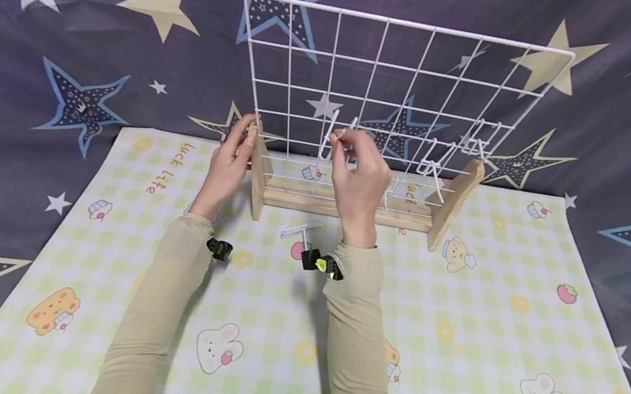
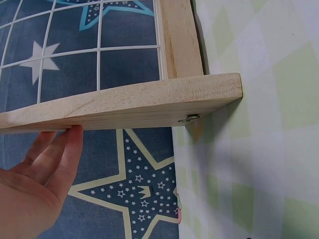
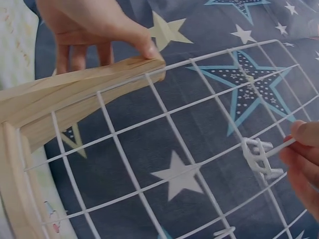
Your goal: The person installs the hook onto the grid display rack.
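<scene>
A white wire grid rack (image 1: 376, 64) stands upright in a wooden base with a side panel (image 1: 258, 175) at each end. My right hand (image 1: 362, 177) pinches the rod of a white wire hook (image 3: 258, 158) between thumb and fingers. The hook's looped back lies against the grid wires; whether it is latched on cannot be told. At the left end, my left hand (image 1: 229, 161) holds the wooden panel near its top. Its thumb rests on the panel's edge in the right wrist view, and its fingertips (image 2: 75, 134) touch the outer face in the left wrist view.
Two more white hooks (image 1: 431, 167) (image 1: 476, 142) hang on the grid's right side. Another white hook (image 1: 301, 229) lies on the checked tablecloth (image 1: 479, 368), beneath the right wrist. A dark star-patterned cloth (image 1: 100, 45) rises close behind the rack.
</scene>
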Available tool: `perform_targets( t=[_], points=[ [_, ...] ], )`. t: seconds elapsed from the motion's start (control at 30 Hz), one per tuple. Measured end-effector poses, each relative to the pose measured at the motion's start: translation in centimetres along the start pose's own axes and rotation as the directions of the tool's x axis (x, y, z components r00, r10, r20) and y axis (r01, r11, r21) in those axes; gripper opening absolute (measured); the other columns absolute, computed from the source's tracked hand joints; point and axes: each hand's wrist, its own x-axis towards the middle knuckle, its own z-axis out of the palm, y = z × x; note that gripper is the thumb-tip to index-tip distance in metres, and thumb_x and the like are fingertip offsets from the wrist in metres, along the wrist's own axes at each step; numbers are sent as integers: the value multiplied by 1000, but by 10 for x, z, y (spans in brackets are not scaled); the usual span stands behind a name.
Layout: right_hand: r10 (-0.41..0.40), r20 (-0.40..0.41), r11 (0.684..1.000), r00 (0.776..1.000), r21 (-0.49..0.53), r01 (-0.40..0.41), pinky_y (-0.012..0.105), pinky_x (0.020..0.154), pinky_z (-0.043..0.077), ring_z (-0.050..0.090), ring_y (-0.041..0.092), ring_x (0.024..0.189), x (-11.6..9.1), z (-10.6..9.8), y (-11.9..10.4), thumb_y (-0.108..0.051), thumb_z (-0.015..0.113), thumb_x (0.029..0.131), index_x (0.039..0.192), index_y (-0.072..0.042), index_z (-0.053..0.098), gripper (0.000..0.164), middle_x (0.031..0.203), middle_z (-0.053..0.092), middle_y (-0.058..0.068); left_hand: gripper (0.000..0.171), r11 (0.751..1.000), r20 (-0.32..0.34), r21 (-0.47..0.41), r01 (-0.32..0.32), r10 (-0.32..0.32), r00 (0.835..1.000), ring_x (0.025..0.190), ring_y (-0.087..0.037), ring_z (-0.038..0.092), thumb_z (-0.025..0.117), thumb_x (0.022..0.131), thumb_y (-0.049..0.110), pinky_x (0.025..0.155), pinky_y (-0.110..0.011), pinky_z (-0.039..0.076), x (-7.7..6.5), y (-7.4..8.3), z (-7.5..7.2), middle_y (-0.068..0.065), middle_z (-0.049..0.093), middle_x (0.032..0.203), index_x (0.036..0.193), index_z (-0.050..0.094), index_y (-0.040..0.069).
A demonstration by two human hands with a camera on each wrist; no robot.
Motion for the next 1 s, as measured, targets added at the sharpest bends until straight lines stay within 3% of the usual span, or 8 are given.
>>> perform_targets(
  t=[0.1,0.17,0.4,0.7,1.0],
  points=[
    [-29,5,1000,1000,-2,29,27,62,58,66,20,70,-3,2,1,-3,70,88,86,-2,67,4,87,71,10,40,1000,-2,14,-7,7,1000,92,-32,61,38,106,18,80,-41,59,-5,15,-1,-24,59,113,145,40,10],
    [-41,-1,999,999,-10,41,26,61,58,65,19,69,-2,3,2,-3,71,87,87,-2,67,4,88,72,9,40,1000,-6,20,-13,13,1000,91,-31,61,38,106,17,80,-42,59,-5,17,-1,-24,59,112,145,40,10],
    [5,3,999,1000,-51,-4,24,59,55,63,18,66,-5,5,8,-5,71,87,85,-3,69,4,86,72,7,39,1000,-13,9,-16,16,1000,88,-29,61,39,106,16,79,-45,59,-5,17,0,-23,60,108,144,42,10],
    [11,52,998,999,-59,-8,25,67,57,67,20,77,-24,8,14,-7,72,87,87,-3,70,4,94,73,6,39,1000,-12,-4,-8,8,1000,91,-32,61,39,106,16,81,-50,58,-5,17,0,-26,59,112,144,41,9],
    [49,73,997,996,-63,-44,26,65,57,67,21,81,-32,8,18,-4,71,85,87,-2,69,3,96,73,5,40,1000,-8,-4,-2,2,1000,89,-31,61,39,106,16,81,-49,58,-6,18,0,-25,58,109,145,40,10]
  ],
)
